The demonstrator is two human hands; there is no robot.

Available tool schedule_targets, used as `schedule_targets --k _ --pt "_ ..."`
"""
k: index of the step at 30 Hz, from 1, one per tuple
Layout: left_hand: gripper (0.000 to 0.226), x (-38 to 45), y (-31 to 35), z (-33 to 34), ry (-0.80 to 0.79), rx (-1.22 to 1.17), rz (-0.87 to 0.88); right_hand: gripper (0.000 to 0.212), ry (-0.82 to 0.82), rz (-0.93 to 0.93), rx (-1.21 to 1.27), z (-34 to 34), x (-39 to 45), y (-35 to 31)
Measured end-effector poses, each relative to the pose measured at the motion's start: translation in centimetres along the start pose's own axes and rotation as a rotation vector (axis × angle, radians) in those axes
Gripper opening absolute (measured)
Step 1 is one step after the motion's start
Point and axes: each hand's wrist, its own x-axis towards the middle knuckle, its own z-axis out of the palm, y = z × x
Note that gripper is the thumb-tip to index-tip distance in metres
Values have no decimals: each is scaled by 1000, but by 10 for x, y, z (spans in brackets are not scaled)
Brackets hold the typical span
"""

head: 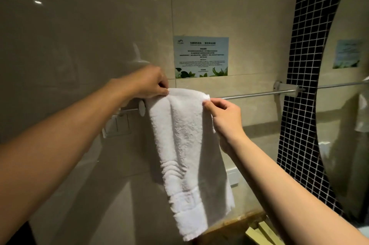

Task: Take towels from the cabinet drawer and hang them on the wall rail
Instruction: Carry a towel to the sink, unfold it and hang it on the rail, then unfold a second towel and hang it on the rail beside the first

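While fingers of both hands pinch its top corners, fluffy white towel [185, 145] draped over thin metal rail [257, 94]

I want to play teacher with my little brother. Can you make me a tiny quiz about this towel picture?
1. True or false: the white towel hangs over the wall rail.
2. What is stuck on the wall above the rail? A) a clock B) a printed notice C) a shelf
3. Fill in: the left hand and the right hand each pinch a top ____ of the towel.

Key:
1. True. It is draped near the rail's left end.
2. B, the printed notice with green leaves along its bottom.
3. Corner.
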Motion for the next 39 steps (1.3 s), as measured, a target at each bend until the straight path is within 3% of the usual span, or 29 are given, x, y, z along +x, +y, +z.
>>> schedule_targets --k 7,10,14,25,33,39 --pt "16 -2 14 6 5 116 7 11 13 91 -31 1 -9 26" --pt "26 -8 16 1 -89 117 32 10 -2 125 -13 -3 -16 41" --pt "17 -12 16 -2 -121 159 65 9 -72 161 -77 -9 -34 63" --pt "14 -10 8 0 -20 62 4 9 38 -18 -86 -10 -2 25" --pt "15 -18 15 -2 -72 55 14 4 22 132 -75 -16 -16 55" --pt "15 -21 21 -8 -101 96 31 6 25 91 -114 -15 -18 61"
